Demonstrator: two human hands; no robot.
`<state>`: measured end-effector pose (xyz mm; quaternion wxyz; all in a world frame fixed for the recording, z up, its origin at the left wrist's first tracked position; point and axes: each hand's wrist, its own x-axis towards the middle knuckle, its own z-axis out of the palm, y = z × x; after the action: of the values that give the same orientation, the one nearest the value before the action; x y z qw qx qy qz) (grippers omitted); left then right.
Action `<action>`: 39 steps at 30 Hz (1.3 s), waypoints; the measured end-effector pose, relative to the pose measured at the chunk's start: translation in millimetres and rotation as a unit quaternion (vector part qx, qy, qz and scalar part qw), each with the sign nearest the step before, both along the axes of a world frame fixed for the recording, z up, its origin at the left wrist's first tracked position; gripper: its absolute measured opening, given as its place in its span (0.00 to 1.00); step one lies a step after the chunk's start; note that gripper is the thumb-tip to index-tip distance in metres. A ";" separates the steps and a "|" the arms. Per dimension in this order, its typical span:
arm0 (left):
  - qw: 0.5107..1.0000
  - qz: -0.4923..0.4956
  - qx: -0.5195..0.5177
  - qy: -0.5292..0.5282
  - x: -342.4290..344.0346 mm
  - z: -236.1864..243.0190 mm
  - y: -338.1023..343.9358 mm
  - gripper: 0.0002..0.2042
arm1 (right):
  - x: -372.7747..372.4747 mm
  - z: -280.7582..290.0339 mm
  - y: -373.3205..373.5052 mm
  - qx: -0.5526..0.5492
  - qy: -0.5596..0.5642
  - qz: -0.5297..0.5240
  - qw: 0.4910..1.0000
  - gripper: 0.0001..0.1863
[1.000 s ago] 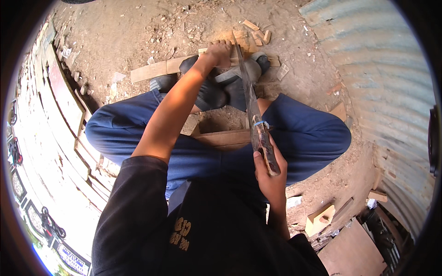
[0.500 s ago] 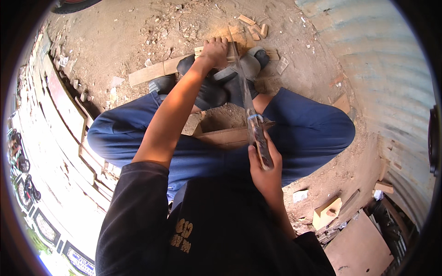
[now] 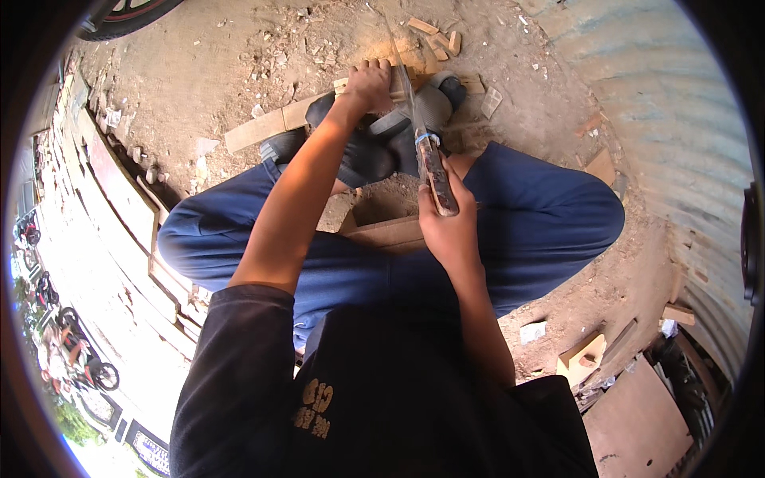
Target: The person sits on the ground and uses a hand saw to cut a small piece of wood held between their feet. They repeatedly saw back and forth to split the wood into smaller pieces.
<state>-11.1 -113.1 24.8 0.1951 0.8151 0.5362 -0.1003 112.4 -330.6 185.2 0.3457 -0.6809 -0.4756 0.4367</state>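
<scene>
My right hand (image 3: 451, 223) is closed around the worn wooden handle of a handsaw (image 3: 431, 171), which has a blue tie where handle meets blade. The long, tapering blade points away from me and crosses a short piece of wood (image 3: 340, 85). My left hand (image 3: 368, 86) presses down on that wood just left of the blade, fingers curled over its far side. My feet, in black socks and grey sandals (image 3: 433, 107), are against the wood and the boards under it. The exact spot where the teeth meet the wood is hard to make out.
Sawdust (image 3: 402, 54) and several small wood offcuts (image 3: 438, 37) lie beyond the blade. A longer board (image 3: 256, 131) extends left on the dirt ground. Corrugated metal sheeting (image 3: 645, 103) stands at the right. A wheel (image 3: 127, 17) shows at the top left, scrap panels (image 3: 641, 422) at the lower right.
My right hand has pushed the saw forward, away from me, so the handle is now much closer to the wood. My left hand stays in place on the wood.
</scene>
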 end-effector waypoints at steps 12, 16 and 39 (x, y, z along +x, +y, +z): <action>0.999 -0.010 -0.010 0.036 3.1 0.5 -3.2 0.31 | -8.0 -13.6 17.2 0.005 -0.025 -0.003 1.000 0.27; 0.997 -0.024 -0.007 0.067 6.5 1.4 -0.8 0.31 | -3.0 -7.5 -26.9 0.080 -0.031 -0.024 0.996 0.27; 0.998 -0.027 0.010 0.054 5.0 -0.8 -7.1 0.30 | -7.9 -45.4 13.2 0.075 -0.022 -0.038 0.996 0.28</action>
<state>-6.0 -120.2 24.1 0.1548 0.8245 0.5250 -0.1435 104.5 -317.4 139.8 0.4018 -0.6796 -0.4887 0.3713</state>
